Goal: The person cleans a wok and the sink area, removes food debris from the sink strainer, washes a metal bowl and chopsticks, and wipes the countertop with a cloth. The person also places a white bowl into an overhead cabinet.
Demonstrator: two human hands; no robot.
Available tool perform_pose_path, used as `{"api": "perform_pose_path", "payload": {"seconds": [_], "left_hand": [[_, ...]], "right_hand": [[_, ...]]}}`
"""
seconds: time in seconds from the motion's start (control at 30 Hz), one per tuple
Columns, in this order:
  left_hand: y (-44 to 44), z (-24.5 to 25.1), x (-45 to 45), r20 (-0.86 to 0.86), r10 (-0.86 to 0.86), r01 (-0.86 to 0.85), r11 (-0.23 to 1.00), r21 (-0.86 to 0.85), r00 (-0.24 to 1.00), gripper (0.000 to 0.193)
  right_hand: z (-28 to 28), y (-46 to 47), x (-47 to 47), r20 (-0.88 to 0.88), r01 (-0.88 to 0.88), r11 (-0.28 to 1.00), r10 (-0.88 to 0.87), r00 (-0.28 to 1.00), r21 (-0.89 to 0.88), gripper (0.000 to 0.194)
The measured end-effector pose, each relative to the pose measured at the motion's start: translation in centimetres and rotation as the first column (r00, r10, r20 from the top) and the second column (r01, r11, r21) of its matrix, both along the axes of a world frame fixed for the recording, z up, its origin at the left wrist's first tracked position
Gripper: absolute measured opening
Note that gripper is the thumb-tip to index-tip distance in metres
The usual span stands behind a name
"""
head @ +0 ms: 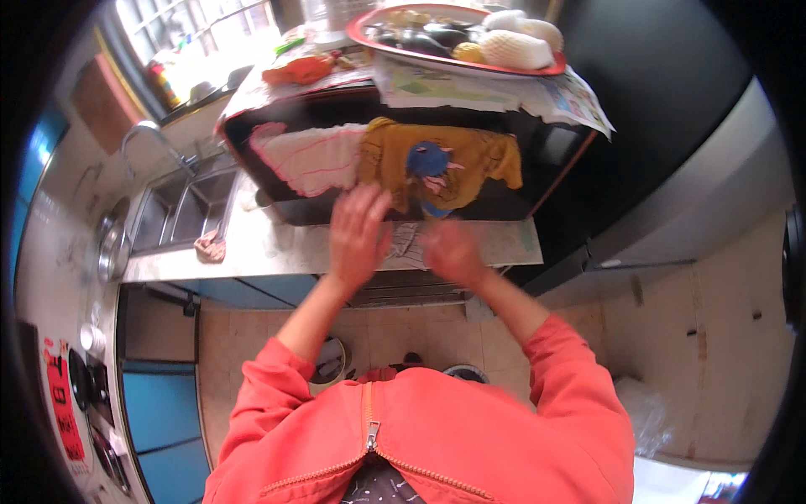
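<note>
A mustard-yellow cloth (pixel 390 145) with a blue and pink decoration hangs on the front of a dark cabinet. Beside it on the left hangs a white cloth with pink lines (pixel 308 157). My left hand (pixel 360 233) is raised at the yellow cloth's lower left edge, its fingers extended; whether it touches the cloth is unclear. My right hand (pixel 454 251), blurred and bent at the fingers, is below the yellow cloth's lower edge. Between my hands a striped grey-white cloth (pixel 408 244) lies at the counter's edge. What my right hand holds, if anything, is hidden by blur.
A red-rimmed tray (pixel 359 28) of eggplants and foam-netted produce stands on the cabinet. Left are a double steel sink (pixel 182 211), a tap (pixel 148 126) and a pinkish rag (pixel 211 247) on the counter (pixel 252 261). A bucket (pixel 343 359) stands on the floor near me.
</note>
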State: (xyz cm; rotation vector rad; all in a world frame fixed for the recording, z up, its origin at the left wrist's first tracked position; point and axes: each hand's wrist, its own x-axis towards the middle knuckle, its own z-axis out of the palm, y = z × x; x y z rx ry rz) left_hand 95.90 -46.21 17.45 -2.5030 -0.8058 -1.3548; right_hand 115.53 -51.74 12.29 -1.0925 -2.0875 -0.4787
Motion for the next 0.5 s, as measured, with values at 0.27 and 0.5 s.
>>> {"api": "perform_pose_path", "payload": {"seconds": [0.27, 0.5], "left_hand": [[-11.3, -12.9, -9.5, -0.351, 0.010, -0.322, 0.424, -0.847, 0.936, 0.036], [-18.1, -13.6, -18.0, -0.471, 0.297, -0.522, 0.121, -0.844, 0.831, 0.039]], "right_hand": [[-14.5, 5.8, -5.3, 0.107, 0.289, 0.661, -0.302, 0.947, -0.693, 0.048], [-17.4, 7.3, -5.4, -0.058, 0.359, 0.664, -0.518, 0.853, -0.656, 0.042]]}}
